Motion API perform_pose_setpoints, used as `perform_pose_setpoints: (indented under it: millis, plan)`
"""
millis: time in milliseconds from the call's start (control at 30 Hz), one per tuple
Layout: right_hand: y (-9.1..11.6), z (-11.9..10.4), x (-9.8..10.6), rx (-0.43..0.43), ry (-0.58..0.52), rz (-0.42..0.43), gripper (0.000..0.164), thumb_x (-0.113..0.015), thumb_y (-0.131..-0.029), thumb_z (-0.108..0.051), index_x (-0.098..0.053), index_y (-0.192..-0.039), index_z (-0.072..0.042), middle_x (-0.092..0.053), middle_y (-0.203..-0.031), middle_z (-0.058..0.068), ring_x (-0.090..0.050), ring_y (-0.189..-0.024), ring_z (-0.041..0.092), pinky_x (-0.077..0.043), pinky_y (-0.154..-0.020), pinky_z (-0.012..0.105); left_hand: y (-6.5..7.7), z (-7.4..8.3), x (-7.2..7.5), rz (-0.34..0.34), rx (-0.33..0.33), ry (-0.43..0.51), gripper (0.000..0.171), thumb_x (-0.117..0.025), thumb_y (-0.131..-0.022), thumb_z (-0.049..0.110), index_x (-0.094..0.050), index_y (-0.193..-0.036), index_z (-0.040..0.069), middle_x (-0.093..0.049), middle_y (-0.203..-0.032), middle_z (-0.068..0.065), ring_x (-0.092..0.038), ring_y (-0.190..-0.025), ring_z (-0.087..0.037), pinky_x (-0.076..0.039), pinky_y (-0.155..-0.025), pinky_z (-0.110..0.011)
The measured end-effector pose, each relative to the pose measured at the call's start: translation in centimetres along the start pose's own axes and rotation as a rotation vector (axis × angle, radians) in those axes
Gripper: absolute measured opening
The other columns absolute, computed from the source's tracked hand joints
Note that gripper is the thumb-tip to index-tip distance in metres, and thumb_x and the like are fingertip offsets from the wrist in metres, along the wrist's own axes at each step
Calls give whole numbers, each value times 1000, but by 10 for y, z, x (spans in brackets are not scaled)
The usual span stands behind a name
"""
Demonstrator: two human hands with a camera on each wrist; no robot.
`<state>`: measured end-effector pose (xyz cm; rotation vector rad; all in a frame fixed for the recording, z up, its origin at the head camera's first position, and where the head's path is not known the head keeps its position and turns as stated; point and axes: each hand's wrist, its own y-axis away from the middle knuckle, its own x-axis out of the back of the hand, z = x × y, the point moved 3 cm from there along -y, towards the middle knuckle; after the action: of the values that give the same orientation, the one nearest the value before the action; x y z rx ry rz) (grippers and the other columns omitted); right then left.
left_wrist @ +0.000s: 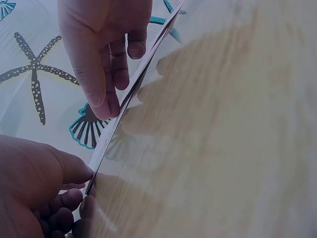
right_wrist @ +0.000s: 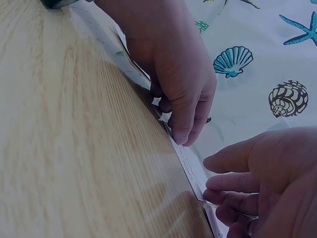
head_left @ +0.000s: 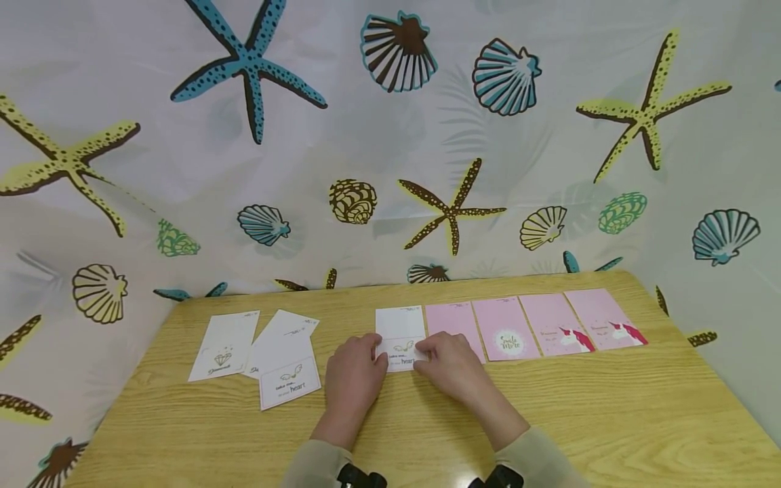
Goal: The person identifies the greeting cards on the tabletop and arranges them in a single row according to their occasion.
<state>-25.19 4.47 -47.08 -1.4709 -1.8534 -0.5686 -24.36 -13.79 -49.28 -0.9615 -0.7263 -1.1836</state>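
Note:
A white card [head_left: 399, 320] with small wings and the word "heart" on its lower half lies on the table between the two hands. At its left edge, the left hand [head_left: 354, 376] grips it with thumb and fingers. The right hand [head_left: 456, 369] has its thumb and fingertips on the right edge and covers part of the pink card [head_left: 453, 313] beside it. Seen edge-on in the left wrist view, the white card [left_wrist: 105, 144] lies close along the tabletop. In the right wrist view, the right thumb [right_wrist: 225, 158] is spread from the curled fingers.
Right of the hands, a "Smile More" pink card [head_left: 497, 315] and two unicorn cards [head_left: 546, 312] continue the row. To the left lie a diamond card [head_left: 232, 332], a tilted white card [head_left: 299, 323] and a matching wings card [head_left: 289, 386], overlapping. A seashell-patterned cloth [head_left: 366, 135] hangs behind the table.

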Motion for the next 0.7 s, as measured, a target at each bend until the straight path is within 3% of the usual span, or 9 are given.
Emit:
perform_pose_setpoints:
  millis: [300,400,533,600,700]
  plan:
    - [-2,3,-2,32,11,3,31,-79,-95,-17,-84,-123,-3,-79,-124,13,-65,-121,39,-51,-107,52,2,-1,0,-6,0,3,31,-82,-100,18,-79,-128,5,-65,-89,-3,-58,-81,-23,-51,-79,-48]
    - [-2,2,-1,32,-1,20,30,-79,-95,-15,-84,-122,-3,-79,-109,10,-65,-110,35,-53,-98,49,2,-2,1,-5,4,23,30,-81,-100,17,-79,-128,4,-64,-89,-3,-56,-80,-22,-50,-77,-46]
    - [-2,-4,3,-8,-47,37,30,-78,-94,-11,-84,-121,-3,-68,-85,2,-59,-89,25,-51,-80,42,1,-3,5,6,22,68,31,-80,-101,17,-78,-129,4,-62,-89,-3,-54,-79,-22,-48,-72,-42]
    - [-3,-3,4,-23,-70,38,31,-77,-94,-11,-83,-123,-4,-66,-81,1,-55,-82,22,-50,-76,39,1,-3,9,10,34,85,32,-80,-101,17,-78,-130,4,-63,-91,-3,-56,-81,-23,-49,-73,-42]
    - [-2,-3,4,-44,-115,30,34,-76,-96,-12,-81,-128,-5,-71,-91,3,-57,-85,20,-51,-81,40,2,-3,17,20,41,92,33,-79,-101,17,-77,-132,5,-68,-97,-4,-61,-85,-25,-53,-76,-45]
